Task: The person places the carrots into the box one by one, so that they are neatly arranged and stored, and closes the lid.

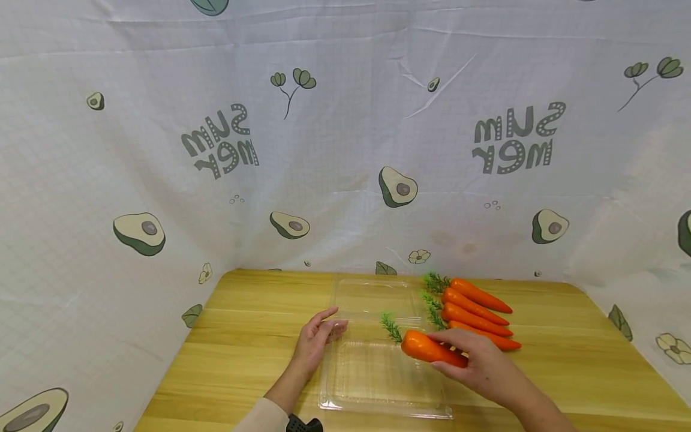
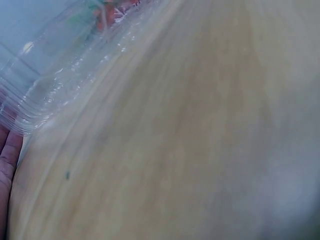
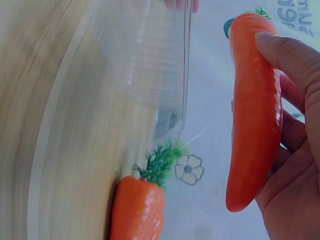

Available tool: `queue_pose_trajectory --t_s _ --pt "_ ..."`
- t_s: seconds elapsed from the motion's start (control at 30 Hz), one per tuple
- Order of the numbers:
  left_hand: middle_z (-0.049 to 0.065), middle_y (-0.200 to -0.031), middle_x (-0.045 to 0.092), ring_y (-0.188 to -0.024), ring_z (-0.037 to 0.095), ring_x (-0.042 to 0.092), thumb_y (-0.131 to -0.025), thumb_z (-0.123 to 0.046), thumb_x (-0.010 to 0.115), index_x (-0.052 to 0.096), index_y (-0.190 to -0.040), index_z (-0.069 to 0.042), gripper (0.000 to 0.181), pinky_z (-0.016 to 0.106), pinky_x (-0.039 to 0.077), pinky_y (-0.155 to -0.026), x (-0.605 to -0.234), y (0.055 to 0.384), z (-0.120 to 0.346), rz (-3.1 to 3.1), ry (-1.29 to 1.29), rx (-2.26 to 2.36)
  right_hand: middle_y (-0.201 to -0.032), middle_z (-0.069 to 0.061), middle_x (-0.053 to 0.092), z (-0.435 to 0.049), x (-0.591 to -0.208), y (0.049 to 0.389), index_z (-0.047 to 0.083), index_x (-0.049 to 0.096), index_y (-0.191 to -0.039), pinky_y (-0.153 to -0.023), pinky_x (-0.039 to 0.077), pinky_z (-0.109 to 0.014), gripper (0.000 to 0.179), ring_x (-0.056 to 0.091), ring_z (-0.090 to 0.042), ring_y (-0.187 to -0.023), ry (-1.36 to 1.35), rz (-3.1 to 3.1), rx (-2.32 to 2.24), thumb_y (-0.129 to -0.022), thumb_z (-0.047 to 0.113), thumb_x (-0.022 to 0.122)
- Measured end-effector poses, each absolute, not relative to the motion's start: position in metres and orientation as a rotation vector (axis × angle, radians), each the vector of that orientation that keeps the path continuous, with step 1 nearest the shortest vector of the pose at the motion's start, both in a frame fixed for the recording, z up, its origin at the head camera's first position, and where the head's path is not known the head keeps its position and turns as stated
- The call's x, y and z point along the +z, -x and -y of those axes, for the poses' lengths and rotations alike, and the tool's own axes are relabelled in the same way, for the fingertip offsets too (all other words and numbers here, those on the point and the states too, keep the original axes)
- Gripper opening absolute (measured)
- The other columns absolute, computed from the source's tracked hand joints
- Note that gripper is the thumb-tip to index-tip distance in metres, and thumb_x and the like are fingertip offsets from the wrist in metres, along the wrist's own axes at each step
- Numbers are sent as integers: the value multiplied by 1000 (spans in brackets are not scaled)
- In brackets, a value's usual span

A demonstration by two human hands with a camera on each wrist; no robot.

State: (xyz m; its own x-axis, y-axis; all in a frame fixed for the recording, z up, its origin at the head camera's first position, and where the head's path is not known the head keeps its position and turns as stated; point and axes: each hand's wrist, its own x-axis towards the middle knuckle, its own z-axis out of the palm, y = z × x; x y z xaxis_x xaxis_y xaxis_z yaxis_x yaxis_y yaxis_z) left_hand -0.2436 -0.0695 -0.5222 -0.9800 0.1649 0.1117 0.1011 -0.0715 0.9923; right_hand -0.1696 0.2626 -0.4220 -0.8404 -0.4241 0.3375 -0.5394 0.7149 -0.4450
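Observation:
My right hand (image 1: 475, 366) grips an orange carrot (image 1: 426, 347) between thumb and fingers, lifted over the clear plastic container (image 1: 378, 405). The carrot's leafy green end points to the far left. In the right wrist view the thumb lies along the upper part of this carrot (image 3: 255, 110). My left hand (image 1: 314, 342) touches the left side of the container, its fingers fairly straight. In the left wrist view those fingers (image 2: 9, 150) show at the left edge, against the container wall (image 2: 55, 90). The container lies with its lid (image 1: 378, 295) folded back behind it.
Several more carrots (image 1: 477, 315) lie in a row on the wooden table (image 1: 243, 342), right of the container, green tops to the left. A white printed cloth (image 1: 345, 228) hangs along the table's back and sides.

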Motion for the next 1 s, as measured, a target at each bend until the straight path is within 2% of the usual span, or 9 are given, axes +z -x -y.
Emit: queue_pose_trajectory --t_s 0.2,0.33,0.6,0.83,1.0 --pt "24 -130 68 -124 37 65 -111 -17 42 46 -149 1 43 38 54 -103 -522 243 70 -2123 -314 2227 -109 6 74 -254 -420 169 16 73 -122 -72 55 -21 45 57 3 -88 -781 2738 840 -84 37 83" --pt "23 -130 69 -124 36 66 -111 -17 42 47 -150 0 42 36 54 -102 -522 243 71 -2136 -306 2219 -111 5 74 -250 -421 169 17 73 -122 -73 56 -21 45 58 2 -90 -793 2735 868 -85 43 81" --pt "25 -129 69 -123 38 66 -112 -16 39 47 -149 2 42 36 54 -102 -523 243 71 -2137 -302 2222 -109 3 76 -242 -427 167 15 74 -120 -71 56 -22 40 59 3 -90 -872 2642 913 -86 35 82" --pt "25 -128 69 -123 39 66 -111 -16 40 48 -148 2 42 37 55 -102 -524 244 70 -2138 -305 2233 -110 4 75 -233 -428 165 19 74 -121 -74 57 -23 40 61 2 -92 -870 2678 975 -88 41 79" --pt "25 -127 69 -120 35 68 -111 -16 40 48 -148 2 41 33 55 -100 -524 244 70 -2134 -293 2241 -113 4 75 -227 -428 164 21 73 -123 -77 57 -23 42 62 0 -95 -858 2718 1006 -89 45 77"
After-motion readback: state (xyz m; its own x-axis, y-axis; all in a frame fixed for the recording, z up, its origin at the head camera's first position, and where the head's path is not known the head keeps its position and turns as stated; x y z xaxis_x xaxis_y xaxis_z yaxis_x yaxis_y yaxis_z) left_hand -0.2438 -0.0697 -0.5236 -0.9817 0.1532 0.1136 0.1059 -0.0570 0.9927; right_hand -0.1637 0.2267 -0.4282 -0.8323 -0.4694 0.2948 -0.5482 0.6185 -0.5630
